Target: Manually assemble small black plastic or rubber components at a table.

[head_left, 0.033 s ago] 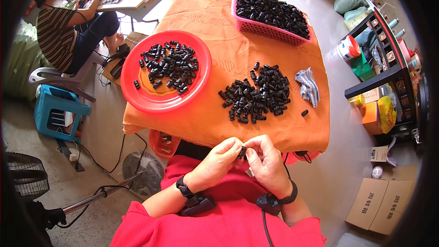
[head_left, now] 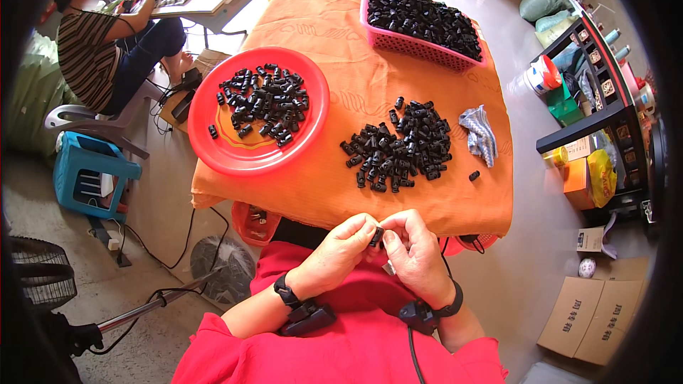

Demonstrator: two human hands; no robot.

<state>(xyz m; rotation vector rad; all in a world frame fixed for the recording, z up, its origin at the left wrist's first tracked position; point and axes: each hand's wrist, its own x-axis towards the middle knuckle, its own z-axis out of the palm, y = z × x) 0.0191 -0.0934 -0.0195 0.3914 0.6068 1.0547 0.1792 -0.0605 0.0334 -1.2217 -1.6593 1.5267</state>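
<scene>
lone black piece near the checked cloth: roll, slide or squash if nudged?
The lone black piece looks short and roughly cylindrical, so it may roll slightly. The orange tablecloth looks textured, probably slowing any slide. A similar piece between left hand and right hand shows no visible flattening: likely stiff.

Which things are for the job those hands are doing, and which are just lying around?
Probably for the job:
black barrel-shaped part, held between left hand and right hand
pile of similar parts
round red tray
pink basket

Seemingly just around:
crumpled cloth
blue stool
cardboard box
</scene>
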